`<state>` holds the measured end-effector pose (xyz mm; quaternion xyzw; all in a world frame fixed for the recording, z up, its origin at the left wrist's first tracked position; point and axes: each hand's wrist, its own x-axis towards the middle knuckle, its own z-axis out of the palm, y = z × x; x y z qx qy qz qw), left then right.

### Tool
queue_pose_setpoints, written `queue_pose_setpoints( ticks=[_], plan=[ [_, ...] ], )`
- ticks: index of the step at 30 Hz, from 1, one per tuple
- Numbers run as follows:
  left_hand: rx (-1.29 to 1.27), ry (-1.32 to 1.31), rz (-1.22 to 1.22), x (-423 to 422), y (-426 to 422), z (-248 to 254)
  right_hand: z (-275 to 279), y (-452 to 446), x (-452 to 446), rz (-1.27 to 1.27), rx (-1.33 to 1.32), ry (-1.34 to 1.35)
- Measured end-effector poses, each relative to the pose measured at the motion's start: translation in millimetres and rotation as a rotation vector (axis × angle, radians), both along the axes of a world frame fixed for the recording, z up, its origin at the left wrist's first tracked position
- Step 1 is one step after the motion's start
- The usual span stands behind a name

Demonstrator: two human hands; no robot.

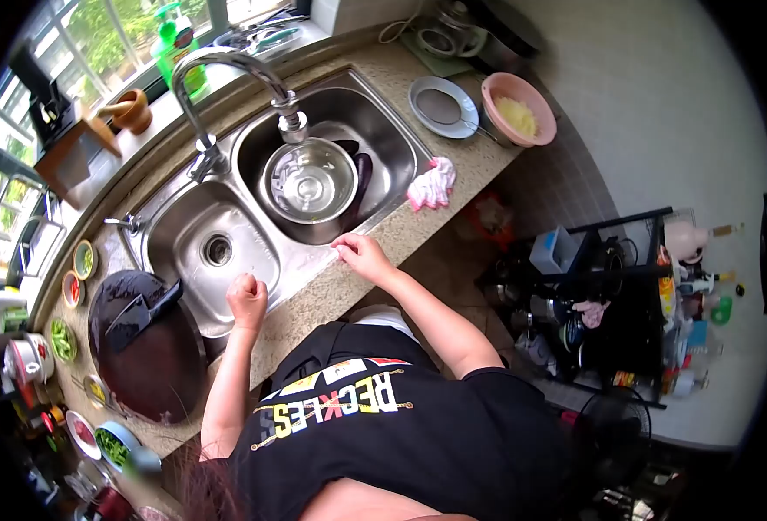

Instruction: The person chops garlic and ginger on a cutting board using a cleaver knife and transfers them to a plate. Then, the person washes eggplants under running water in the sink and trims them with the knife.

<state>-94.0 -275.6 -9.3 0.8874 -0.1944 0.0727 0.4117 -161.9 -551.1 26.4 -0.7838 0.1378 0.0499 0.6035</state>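
My left hand [248,301] is curled closed above the front edge of the left sink basin [184,227]; what it holds, if anything, is too small to make out. Near the front rim of the right basin [392,130], my right hand [362,257] has its fingers pressed together, with their contents unclear. A metal bowl [311,181] of water sits in the right basin under the curved faucet [227,54]. Dark purple eggplants [363,174] lie beside the bowl, partly hidden by it.
A knife [145,317] rests on a round dark cutting board [145,373] at left, near small dishes of cut food. A crumpled cloth [431,184] lies right of the sink, with a blue-rimmed plate [443,106] and pink bowl [520,108] beyond. A black rack [609,278] stands right.
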Motion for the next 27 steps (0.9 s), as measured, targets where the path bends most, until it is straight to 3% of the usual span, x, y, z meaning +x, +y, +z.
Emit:
queue_pose_setpoints(
  ticks=[2, 8, 13, 17, 20, 22, 27],
  plan=[
    [-0.003, -0.002, -0.027, 2.2, -21.8, 6.5, 4.9, -14.2, -15.6, -0.018, -0.073, -0.006],
    [0.036, 0.086, -0.145, 6.4, -74.6, 21.1, 17.5, -69.7, -26.9, 0.008, 0.087, -0.014],
    [0.171, 0.015, -0.039, 1.3, -133.2, 23.0, 27.7, -142.9, -18.1, 0.074, 0.041, -0.046],
    [0.188, 0.052, 0.124, -7.2, -199.3, 8.7, 25.4, -229.5, -12.9, 0.194, -0.154, -0.316],
    [0.232, 0.075, 0.161, -12.3, -250.4, -1.5, 30.1, -305.9, -10.4, 0.187, -0.116, -0.333],
    [0.284, 0.047, 0.120, -11.7, -287.5, 11.8, 41.9, -348.6, -16.4, 0.126, -0.096, -0.134],
    [0.362, 0.020, 0.046, 1.9, -342.2, 23.6, 48.0, -412.5, -29.2, 0.054, -0.006, -0.187]
  ],
)
